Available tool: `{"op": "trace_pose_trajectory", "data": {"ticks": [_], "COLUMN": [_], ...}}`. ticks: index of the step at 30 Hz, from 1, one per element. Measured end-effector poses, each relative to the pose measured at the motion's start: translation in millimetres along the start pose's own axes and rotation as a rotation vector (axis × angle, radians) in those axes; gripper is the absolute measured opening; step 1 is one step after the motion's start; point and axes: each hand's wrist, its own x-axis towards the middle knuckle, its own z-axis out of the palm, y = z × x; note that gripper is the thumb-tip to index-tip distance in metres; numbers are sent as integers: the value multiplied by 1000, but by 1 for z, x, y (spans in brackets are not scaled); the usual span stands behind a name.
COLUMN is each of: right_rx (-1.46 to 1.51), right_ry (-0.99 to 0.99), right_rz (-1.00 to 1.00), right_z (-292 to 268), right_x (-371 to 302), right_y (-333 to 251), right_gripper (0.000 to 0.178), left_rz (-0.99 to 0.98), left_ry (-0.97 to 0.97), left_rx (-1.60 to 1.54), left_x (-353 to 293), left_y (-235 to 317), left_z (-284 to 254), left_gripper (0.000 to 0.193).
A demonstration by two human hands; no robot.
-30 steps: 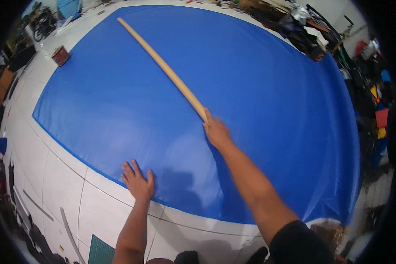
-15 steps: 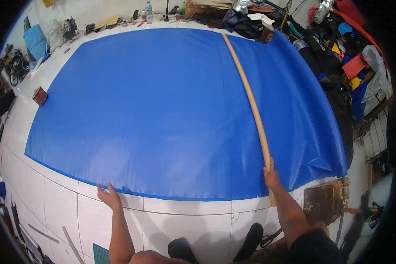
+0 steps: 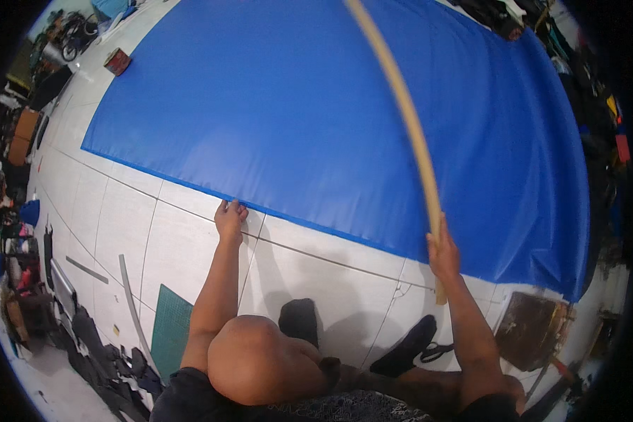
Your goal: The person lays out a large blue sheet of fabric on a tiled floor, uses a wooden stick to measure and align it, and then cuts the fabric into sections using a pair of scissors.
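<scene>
A large blue plastic sheet (image 3: 274, 126) lies over the white floor tiles, wrinkled along its right side. My left hand (image 3: 231, 219) is at its near edge, the fingertips curled in on the rim. Toward the right, my right hand (image 3: 444, 252) is wrapped round the near end of a long light-brown wooden pole (image 3: 408, 112). The pole runs across the sheet away from me, and its far end passes out of the top of the picture.
A red tin (image 3: 117, 62) stands by the sheet's left edge. Scissors (image 3: 436, 352) lie beside my right foot, near a worn brown block (image 3: 531, 330). At lower left are a green cutting mat (image 3: 170, 330) and a grey metal strip (image 3: 130, 295). Piled materials line both sides.
The view has tipped down and turned left. My left hand, its fingers spread before, has curled them at the sheet's edge and sits nearer the pole. My right hand still grips the pole.
</scene>
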Motion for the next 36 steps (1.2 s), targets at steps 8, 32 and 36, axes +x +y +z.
{"op": "trace_pose_trajectory", "data": {"ticks": [8,32,36], "right_rx": [-23,-407,-27], "right_ry": [-704,-729,-494], "right_rz": [-415,439,823], "right_z": [42,-166,-84], "right_x": [-55,-142,-254], "right_y": [-119,95,97], "right_gripper": [54,48,57], "left_rz": [-22,1030,1168], "left_ry": [293,-1508,-1651], "left_rx": [71,1446,1462], "left_x": [-58,-132,-156], "left_y": [28,88,33], "left_z": [-24,183,246], "left_gripper": [56,55,59]}}
